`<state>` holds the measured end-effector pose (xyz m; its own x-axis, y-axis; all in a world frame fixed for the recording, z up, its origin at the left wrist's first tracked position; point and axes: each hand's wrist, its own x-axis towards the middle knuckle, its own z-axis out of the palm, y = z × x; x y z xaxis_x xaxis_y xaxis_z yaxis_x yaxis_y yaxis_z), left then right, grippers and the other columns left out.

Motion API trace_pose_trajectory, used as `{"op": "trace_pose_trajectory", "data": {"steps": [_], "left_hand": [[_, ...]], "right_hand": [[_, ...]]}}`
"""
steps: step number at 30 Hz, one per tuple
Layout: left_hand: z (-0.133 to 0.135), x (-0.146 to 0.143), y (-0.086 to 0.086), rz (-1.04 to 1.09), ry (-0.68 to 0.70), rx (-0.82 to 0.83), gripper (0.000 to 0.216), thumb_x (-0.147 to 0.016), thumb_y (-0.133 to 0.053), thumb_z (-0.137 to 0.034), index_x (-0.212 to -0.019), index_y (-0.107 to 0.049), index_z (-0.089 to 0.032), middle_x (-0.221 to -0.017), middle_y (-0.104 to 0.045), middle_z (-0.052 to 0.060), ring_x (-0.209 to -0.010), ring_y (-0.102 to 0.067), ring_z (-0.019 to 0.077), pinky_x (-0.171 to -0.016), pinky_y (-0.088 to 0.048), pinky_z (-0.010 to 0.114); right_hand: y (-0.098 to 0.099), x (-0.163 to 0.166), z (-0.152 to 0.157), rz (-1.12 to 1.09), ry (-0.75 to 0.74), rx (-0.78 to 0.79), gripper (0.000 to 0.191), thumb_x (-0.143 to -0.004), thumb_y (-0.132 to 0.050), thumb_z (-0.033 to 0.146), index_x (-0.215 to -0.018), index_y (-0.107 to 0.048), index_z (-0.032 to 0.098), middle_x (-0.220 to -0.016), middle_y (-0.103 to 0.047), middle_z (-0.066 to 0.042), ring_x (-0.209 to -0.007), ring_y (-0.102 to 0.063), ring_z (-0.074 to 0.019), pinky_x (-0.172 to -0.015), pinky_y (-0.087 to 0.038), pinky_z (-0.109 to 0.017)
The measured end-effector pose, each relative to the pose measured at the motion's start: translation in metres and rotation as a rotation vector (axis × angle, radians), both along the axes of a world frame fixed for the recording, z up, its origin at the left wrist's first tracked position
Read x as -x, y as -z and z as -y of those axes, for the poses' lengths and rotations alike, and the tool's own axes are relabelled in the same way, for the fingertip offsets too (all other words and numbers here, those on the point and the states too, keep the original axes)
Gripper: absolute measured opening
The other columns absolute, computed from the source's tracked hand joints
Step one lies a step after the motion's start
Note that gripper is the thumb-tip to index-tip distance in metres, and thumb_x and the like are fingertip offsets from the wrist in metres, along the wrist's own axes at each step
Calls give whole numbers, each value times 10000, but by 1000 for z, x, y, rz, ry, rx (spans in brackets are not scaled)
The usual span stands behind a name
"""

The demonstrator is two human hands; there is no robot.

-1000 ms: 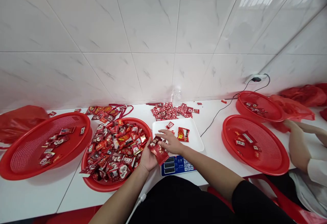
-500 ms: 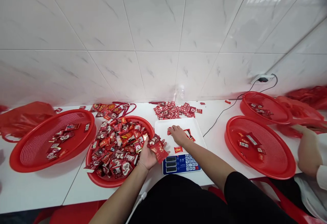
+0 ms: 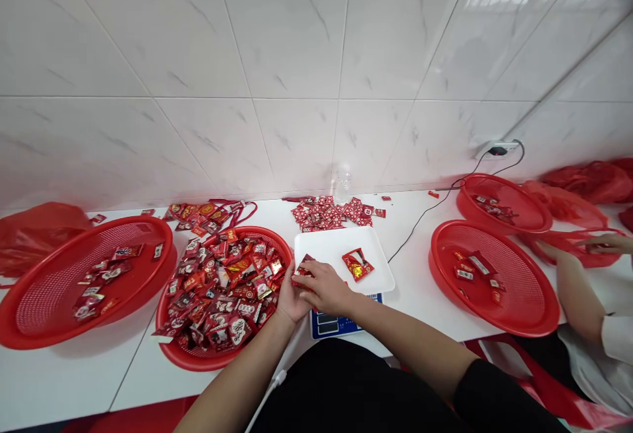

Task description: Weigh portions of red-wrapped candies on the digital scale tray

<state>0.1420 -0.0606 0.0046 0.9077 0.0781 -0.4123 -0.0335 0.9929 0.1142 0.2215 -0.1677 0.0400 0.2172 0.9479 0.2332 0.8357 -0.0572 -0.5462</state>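
Note:
My left hand [image 3: 293, 298] is cupped, palm up, around red candy packets [image 3: 302, 268] at the left edge of the scale. Reaching across from the right, my right hand [image 3: 326, 288] has its fingers closed over those same packets, hiding most of them. Beneath both hands is the digital scale's white tray [image 3: 316, 242], its blue keypad [image 3: 341, 322] partly covered by my right forearm. One shiny red and gold packet [image 3: 358, 265] lies on the tray. Close by my left wrist stands a red basket [image 3: 180, 352] heaped with candy packets [image 3: 227, 288].
Small red patterned packets [image 3: 321, 214] lie behind the scale near a clear bottle [image 3: 342, 182]. Loose candies [image 3: 195, 214] are behind the full basket. Other red baskets stand at left [image 3: 44, 275] and right [image 3: 524, 281]. A power cord [image 3: 420, 225] crosses the table. A co-worker's arm [image 3: 578, 288] is far right.
My right hand has moved left and toward me from the tray to my left hand. The small packet under its fingers has left the tray. The view has shifted slightly right.

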Motion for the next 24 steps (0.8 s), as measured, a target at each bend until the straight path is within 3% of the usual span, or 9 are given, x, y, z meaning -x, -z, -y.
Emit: {"op": "trace_pose_trajectory", "data": {"steps": [4, 7, 10, 13, 15, 21, 24], "left_hand": [[4, -1, -8, 21, 0, -38, 316, -880, -478, -422, -1005, -633, -176, -950, -704, 53, -869, -668, 172, -826, -520, 311], [1, 4, -14, 32, -5, -100, 393, -882, -466, -447, -1134, -600, -178, -1034, -690, 94, -944, -656, 223, -895, -493, 414], [-7, 11, -13, 55, 21, -107, 478, -873, -451, -508, -1215, -560, -193, -1130, -656, 126, -1067, -604, 305, -945, -419, 560], [-16, 18, -7, 82, -8, -116, 493, -877, -439, -512, -1264, -525, -219, -1163, -642, 131, -1111, -577, 322, -958, -368, 625], [-18, 19, -4, 90, -16, -114, 509, -875, -439, -517, -1293, -502, -232, -1161, -642, 131, -1113, -578, 312, -977, -339, 638], [-13, 20, -5, 34, 19, -65, 480, -864, -464, -514, -1240, -541, -225, -1130, -656, 119, -1129, -569, 305, -1029, -249, 656], [-10, 18, -7, 21, 28, -53, 456, -860, -476, -516, -1184, -569, -210, -1131, -654, 122, -1137, -561, 309, -1030, -241, 658]], "right_hand": [[4, -8, 12, -15, 39, -63, 467, -887, -536, 395, -1336, -468, 286, -1435, -382, -74, -1325, -334, -237, -1075, -315, -441], [14, -32, 29, -75, 289, -71, 492, -910, -479, 418, -1374, -419, 266, -1440, -369, -92, -1334, -323, -229, -1073, -323, -436], [33, -53, 49, -72, 521, 133, 619, -856, -533, 499, -1403, -378, 254, -1480, -283, -133, -1383, -206, -310, -1064, -275, -537], [55, -59, 64, -20, 468, 375, 772, -753, -597, 625, -1414, -353, 309, -1528, -160, -117, -1405, -59, -375, -1051, -176, -628], [65, -58, 68, 41, 401, 424, 782, -726, -605, 655, -1400, -371, 337, -1538, -137, -95, -1404, -30, -380, -1051, -131, -640], [77, -68, 63, 161, 404, 309, 361, -888, -512, 431, -1235, -564, 346, -1420, -394, -48, -1326, -263, -299, -1005, -313, -526], [83, -77, 60, 136, 429, 232, 303, -891, -523, 344, -1181, -608, 315, -1307, -504, -55, -1238, -365, -273, -977, -370, -485]]}}
